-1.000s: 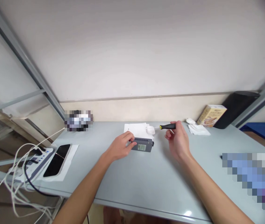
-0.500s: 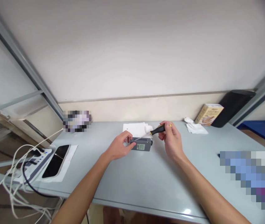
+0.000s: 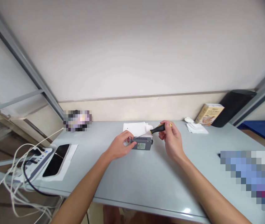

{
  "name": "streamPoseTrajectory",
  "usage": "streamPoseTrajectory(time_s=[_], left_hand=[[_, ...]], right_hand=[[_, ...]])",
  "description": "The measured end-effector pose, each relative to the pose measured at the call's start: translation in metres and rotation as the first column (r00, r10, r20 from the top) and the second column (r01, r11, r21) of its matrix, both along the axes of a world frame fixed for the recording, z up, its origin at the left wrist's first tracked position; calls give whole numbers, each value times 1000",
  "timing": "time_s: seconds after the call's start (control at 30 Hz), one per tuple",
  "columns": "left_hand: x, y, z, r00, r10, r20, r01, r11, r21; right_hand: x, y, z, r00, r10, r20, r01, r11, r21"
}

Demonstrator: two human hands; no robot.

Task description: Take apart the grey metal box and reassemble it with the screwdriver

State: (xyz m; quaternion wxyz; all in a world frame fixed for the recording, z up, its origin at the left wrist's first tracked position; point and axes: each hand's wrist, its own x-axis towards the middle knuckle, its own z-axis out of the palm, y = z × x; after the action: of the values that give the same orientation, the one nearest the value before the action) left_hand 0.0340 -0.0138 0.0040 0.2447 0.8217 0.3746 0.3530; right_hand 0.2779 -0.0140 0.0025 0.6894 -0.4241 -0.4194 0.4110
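Light is bright; glare spots the desk [image 3: 146, 180]; top-right corner is dark.

Paper [image 3: 134, 128] lies on the desk [image 3: 132, 177] behind the box [image 3: 142, 145].

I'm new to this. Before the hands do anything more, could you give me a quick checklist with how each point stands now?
1. Grey box held: ok. The left hand grips its left end.
2. Screwdriver held: ok. The right hand has it by the handle.
3. Screwdriver's tip set in place: cannot tell. The shaft slants toward the box's left end, but the tip is too small to make out.
4. Left fingertips well away from the shaft's end: not ok, I'd say. They are right beside it.
5. Phone and power strip out of the way: ok. Both lie well to the left.
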Motion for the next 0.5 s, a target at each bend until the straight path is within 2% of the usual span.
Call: streamPoseTrajectory(time_s=[0.5], left_hand=[[-1,2,-6,1000,26,7,-26,1000,11]], right_hand=[[-3,-8,13,994,-34,101,29,998,54]])
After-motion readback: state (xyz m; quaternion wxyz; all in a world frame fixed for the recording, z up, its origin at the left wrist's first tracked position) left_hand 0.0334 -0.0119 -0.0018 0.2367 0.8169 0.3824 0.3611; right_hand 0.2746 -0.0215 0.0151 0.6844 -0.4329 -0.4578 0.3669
